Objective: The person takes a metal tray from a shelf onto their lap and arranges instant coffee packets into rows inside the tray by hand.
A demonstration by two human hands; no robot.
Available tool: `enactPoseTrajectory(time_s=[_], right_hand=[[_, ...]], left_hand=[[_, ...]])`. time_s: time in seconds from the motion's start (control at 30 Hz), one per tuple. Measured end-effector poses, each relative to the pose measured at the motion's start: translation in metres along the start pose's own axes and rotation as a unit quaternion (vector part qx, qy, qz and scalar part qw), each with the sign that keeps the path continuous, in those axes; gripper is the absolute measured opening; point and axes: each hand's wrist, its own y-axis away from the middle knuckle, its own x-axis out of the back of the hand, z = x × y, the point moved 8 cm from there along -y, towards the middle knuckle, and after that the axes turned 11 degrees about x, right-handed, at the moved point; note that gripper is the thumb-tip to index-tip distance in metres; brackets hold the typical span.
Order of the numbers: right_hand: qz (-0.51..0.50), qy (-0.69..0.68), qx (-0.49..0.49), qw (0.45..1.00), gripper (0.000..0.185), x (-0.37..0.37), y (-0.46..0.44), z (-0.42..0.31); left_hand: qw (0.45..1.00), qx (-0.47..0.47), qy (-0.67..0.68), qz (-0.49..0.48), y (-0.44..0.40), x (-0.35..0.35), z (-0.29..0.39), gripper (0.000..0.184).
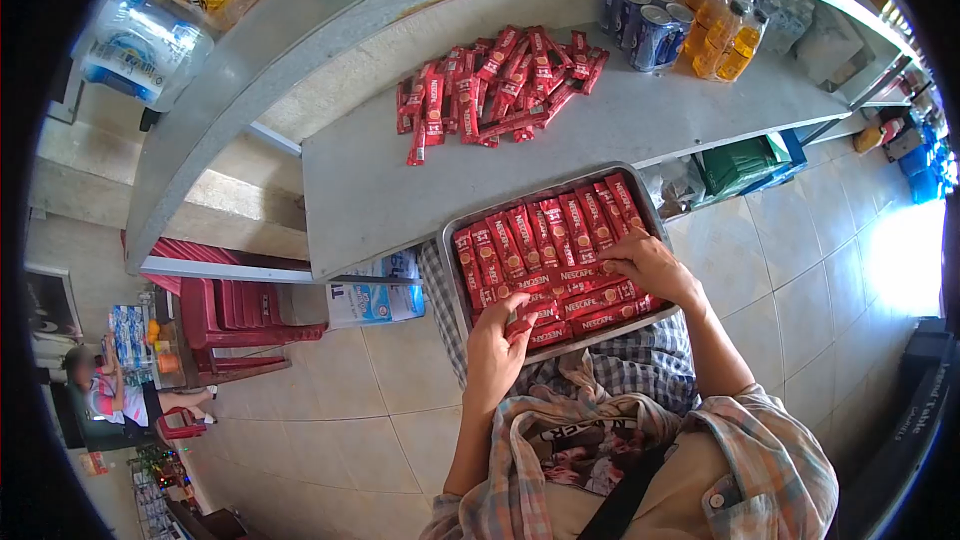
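A metal tray (645, 178) lies on my lap, filled with red Nescafé coffee sachets. The upper sachets stand side by side in a row, and several lower ones lie crosswise. One crosswise coffee sachet (572, 276) runs between my two hands. My left hand (492, 352) is at the tray's lower left, thumb and forefinger apart over the sachets. At the right side my right hand (648, 266) has its fingertips pressed together at that sachet's right end. Its grip is partly hidden. A loose heap of the same sachets (465, 95) lies on the grey shelf beyond the tray.
Blue cans (652, 38) and bottles of orange drink (725, 40) stand on the grey shelf (370, 185), right of the heap. Red plastic chairs (245, 315) are stacked at the left. A green package (742, 165) sits under the shelf. Farther left, another person (125, 395) sits.
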Motion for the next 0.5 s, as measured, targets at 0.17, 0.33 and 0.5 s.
enactPoseTrajectory(time_s=[0.17,0.33,0.5], right_hand=[[0.065,0.134,-0.031,0.988,0.024,0.004,0.005,0.009],[0.079,0.105,0.012,0.991,0.033,0.001,0.007,0.002],[0.050,0.103,0.008,0.993,0.033,-0.007,0.009,0.009]], left_hand=[[0.994,-0.088,-0.065,0.032,-0.013,-0.004,0.012,0.032],[0.998,-0.041,-0.040,0.007,-0.020,-0.009,0.009,0.034],[0.994,-0.040,-0.102,-0.014,-0.020,-0.023,0.005,0.037]])
